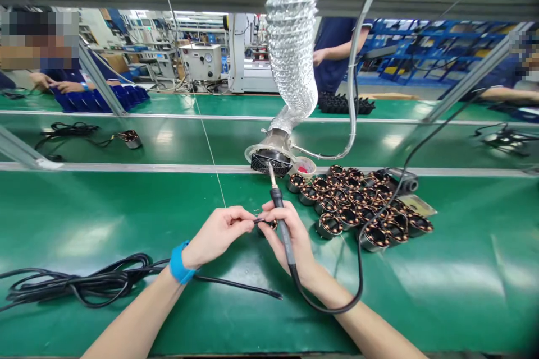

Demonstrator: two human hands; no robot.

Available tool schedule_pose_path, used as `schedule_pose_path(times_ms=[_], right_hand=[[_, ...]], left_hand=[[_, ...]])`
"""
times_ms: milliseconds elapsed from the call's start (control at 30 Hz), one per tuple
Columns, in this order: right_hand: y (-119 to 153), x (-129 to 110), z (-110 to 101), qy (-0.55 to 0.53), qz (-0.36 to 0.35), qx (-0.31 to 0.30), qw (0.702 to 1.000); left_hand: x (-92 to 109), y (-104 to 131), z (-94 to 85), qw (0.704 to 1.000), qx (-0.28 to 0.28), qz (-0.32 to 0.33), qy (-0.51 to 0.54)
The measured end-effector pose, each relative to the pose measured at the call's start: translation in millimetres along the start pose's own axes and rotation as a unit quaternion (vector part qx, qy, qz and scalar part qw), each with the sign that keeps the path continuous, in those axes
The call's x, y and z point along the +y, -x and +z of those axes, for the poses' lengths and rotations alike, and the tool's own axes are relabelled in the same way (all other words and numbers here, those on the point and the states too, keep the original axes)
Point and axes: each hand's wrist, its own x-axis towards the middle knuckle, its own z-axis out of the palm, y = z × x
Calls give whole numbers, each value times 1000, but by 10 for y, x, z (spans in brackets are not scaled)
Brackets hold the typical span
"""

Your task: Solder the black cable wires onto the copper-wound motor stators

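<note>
My left hand (223,234), with a blue band at the wrist, pinches one end of a small dark piece (258,220). Fingers of my right hand (290,230) meet it from the other side, and a soldering iron (284,230) rests in that same hand, its tip pointing up and away. Just behind the fingertips sits a copper-wound stator (269,225), partly hidden. To the right stand several more stators (330,225) in a cluster. A black cable (236,283) passes under my left wrist, its coil at the left.
A fume duct (290,39) with a fan (272,161) hangs ahead of my hands. Beside it is a tape roll (304,166). The iron's cord (360,269) loops over my right forearm. Other people work across the green bench (126,207).
</note>
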Motion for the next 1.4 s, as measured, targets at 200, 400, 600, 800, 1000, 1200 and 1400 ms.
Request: schedule_pose_path(times_ms=[200,400,600,800,1000,1200,1400], right_hand=[[-75,-38,130,-17,13,39,999],[-33,-26,188,-30,20,54,998],[27,12,210,-53,11,61,997],[44,-43,160,82,-94,50,991],[67,-66,209,108,-121,-4,987],[110,-75,285,130,-77,3,989],[127,-95,311,113,-24,14,993]], left_hand=[[-37,1,2,999,23,18,-21],[-74,-7,14,999,41,6,17],[-62,-29,-16,998,33,-11,43],[-64,-19,29,998,64,-21,4],[-113,44,167,986,53,35,-154],[-160,53,252,963,85,41,-251],[-191,71,313,955,120,35,-271]])
